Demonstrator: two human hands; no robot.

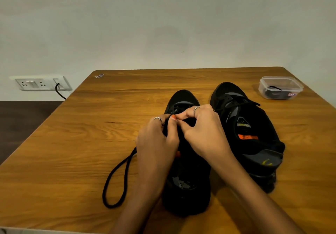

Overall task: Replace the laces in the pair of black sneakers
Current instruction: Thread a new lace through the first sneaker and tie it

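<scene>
Black on black, hard to read: left sneaker point(185, 161) nearer, toe pointing away, with both hands working over its eyelets. Left hand point(158, 141) curled, thumb and fingertip pinching the black lace point(116, 177) tip near the front eyelets; right hand point(203, 133) curled too, fingers bunched on the tongue area, probably steadying the lace or eyelet, exact grip hidden. Rest of that lace trailing off to the left as a long loose loop on the table point(72, 143), touching the wood.

Judged early in the lacing of this shoe: only the front eyelets seemingly reached, most of the lace unthreaded. Could not tell old lace from new. Right sneaker point(247, 135) just beside the first, a lace end sticking out at its front eyelets, upper part looking open and unlaced. Clear plastic tub point(281, 88) at the far right corner, well apart from the shoes, holding a dark coil, likely another lace. So probably more than half the job left: finishing this shoe, then the other.

Wood-grain tabletop, warm brown, small sticker point(99, 75) near its far left corner. Plain pale wall point(163, 24) behind; white socket plate point(41, 82) low on the left with a black cable plugged in; dark floor beneath
</scene>
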